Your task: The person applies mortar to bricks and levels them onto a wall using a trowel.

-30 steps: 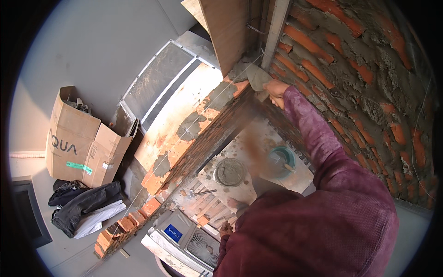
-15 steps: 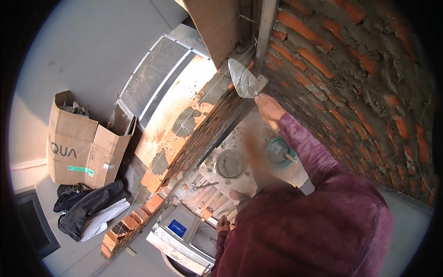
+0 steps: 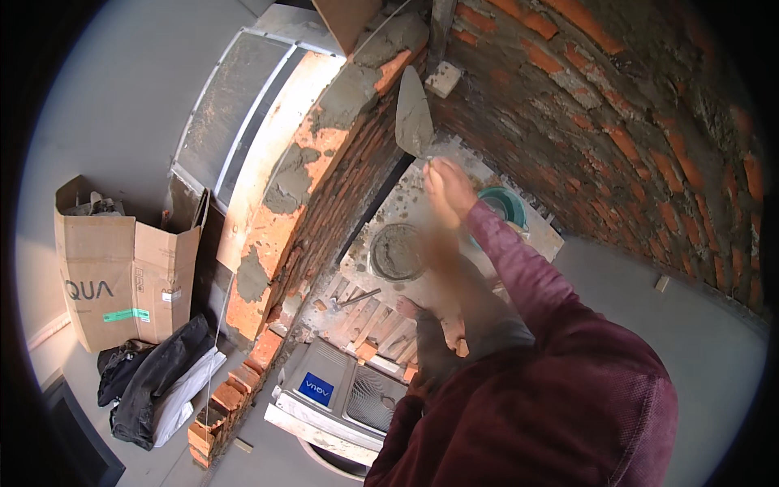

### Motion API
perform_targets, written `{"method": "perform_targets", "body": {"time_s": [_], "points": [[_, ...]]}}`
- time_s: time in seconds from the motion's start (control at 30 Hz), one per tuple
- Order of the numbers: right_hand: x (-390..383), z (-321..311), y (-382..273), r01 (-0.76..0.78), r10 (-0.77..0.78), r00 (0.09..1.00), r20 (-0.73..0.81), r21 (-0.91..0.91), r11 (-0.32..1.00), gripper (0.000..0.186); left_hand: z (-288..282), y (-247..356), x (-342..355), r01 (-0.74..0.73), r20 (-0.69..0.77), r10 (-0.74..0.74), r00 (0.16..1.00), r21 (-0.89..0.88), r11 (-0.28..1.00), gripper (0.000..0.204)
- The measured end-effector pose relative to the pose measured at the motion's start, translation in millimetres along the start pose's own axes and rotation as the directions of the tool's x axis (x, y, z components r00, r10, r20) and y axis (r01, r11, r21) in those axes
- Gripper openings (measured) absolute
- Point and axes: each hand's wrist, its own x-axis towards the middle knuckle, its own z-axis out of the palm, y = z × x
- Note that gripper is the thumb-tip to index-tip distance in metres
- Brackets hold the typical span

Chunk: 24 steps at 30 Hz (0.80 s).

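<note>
Our shadowed left hand sits near six o'clock, its grip unreadable; our right hand reaches toward one, closed round the trowel at twelve. The low brick wall edges ten o'clock; open floor spreads at four.

Cardboard box, one, brown, open-topped; green tape on front; contents unclear. Clothes, one heap, black and white, on the floor near the box. Panel, one, white-framed, greyish pane. Appliance, one, grey; blue label; grille. Frame, one, dark, lower left.
</note>
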Motion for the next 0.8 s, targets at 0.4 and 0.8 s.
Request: {"method": "perform_targets", "body": {"time_s": [0.4,0.8], "points": [[-37,-76,313,0.224,0.395,0.918,-0.030,-0.784,-0.579,0.032,-10,-61,63,0.152,-0.141,-0.086,0.986,0.578,0.802,0.100],[36,-70,491,0.348,0.751,0.653,-0.098,-0.842,-0.412,0.025,-6,-93,88,0.078,-0.222,0.046,0.974,0.520,0.851,0.057]]}}
